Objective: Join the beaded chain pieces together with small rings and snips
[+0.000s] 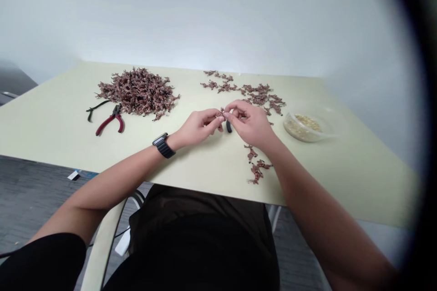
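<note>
Between the fingertips of both hands is a small brown animal-shaped figure (221,111), deer-like with thin legs, partly covered by the fingers. My left hand (201,125), with a dark watch on its wrist, pinches it from the left. From the right, my right hand (251,122) pinches it with thumb and forefinger. Just below the fingertips a dark curved handle (229,127) shows; the rest of that tool is hidden. Loose brown figures (257,95) lie beyond my right hand, and several more (257,170) lie beside my right forearm.
A large heap of the brown figures (138,91) sits at the left. Red-handled pliers (111,120) and a thin black tool (96,108) lie beside it. A clear plastic bowl (297,134) of small gold-coloured pieces stands at the right. The pale table (61,122) meets a white wall.
</note>
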The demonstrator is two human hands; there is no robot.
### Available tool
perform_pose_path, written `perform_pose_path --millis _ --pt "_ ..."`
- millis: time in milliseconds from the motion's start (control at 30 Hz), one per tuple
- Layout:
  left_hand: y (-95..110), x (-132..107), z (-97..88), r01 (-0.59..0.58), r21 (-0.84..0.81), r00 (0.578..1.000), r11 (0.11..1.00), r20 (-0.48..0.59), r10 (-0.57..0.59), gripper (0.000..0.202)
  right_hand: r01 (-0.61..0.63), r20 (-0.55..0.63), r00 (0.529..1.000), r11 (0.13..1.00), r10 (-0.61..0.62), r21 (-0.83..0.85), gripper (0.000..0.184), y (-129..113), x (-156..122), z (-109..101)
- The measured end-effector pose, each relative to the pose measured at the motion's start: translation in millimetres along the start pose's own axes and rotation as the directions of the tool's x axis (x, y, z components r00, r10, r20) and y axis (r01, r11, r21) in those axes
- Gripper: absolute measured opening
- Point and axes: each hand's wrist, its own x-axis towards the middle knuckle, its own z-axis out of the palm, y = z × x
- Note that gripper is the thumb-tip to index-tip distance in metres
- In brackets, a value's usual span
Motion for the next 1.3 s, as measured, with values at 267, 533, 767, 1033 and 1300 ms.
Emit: perform_pose_path --millis 267,533,767,1033,1300 --pt "-4.1 -2.0 -4.1 -0.09 0.219 0.996 0.972 0.02 0.088 0.033 -0.238 0.109 0.97 0.934 0.216 0.265 0.021 -6.2 -3.0 6.2" --pt "-2.8 -0.7 -4.1 -0.076 0.23 0.996 0.97 -0.027 0.085 0.032 -0.453 0.272 0.891 0.751 0.363 0.481 0.032 0.1 2.8 -1.0" --pt "-0.2 0.2 -0.5 0.016 -0.002 0.999 1.0 -0.031 -0.016 0.04 -0.036 -0.053 0.998 0.999 0.035 -0.024 0.015 -3.8 -0.5 1.3" --pt "-1.3 -1.7 -1.8 -0.028 0.115 0.999 0.993 0.024 0.026 0.038 -0.064 -0.003 0.998 0.996 0.065 0.057 0.015 -5.9 -2.4 5.5" --pt "-9.3 -2.1 -4.2 -0.171 0.414 0.985 0.894 0.039 0.17 0.028 -0.549 0.388 0.833 0.669 0.394 0.501 0.036 -5.4 4.4 -4.7"
